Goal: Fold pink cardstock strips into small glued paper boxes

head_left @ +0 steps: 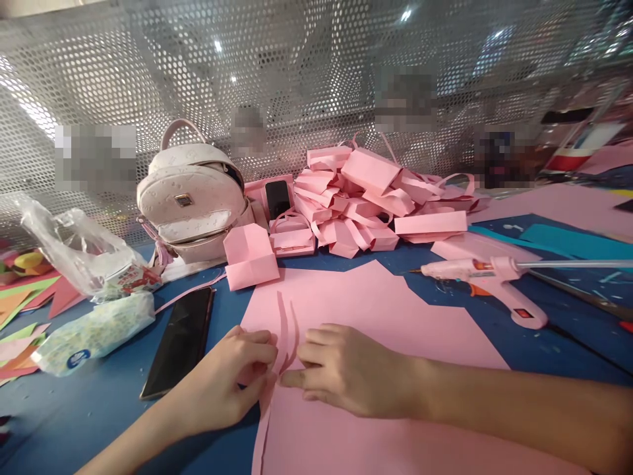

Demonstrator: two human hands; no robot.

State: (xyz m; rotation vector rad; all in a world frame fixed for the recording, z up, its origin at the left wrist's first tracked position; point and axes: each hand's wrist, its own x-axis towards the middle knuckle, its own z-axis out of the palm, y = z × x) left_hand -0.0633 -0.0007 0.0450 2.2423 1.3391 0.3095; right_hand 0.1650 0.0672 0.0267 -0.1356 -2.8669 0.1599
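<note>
A large sheet of pink paper point(366, 297) lies on the blue table in front of me. Between my hands a narrow pink paper strip point(284, 323) curves upward near the sheet's left side. My left hand point(225, 376) is closed, its thumb and fingers pinched on the strip at the sheet's left edge. From the other side comes my right hand point(349, 369), resting over the sheet with curled fingers, the fingertips at the lower part of the strip. Its exact grip is partly hidden.
A pink glue gun point(494, 274) with a cord lies right. Behind the sheet are a pile of pink paper bags point(356, 198) and a backpack point(192, 191). To the left lie a black phone point(180, 343), a tissue pack point(99, 333) and a plastic bag point(93, 257). A perforated metal screen point(306, 72) stands behind.
</note>
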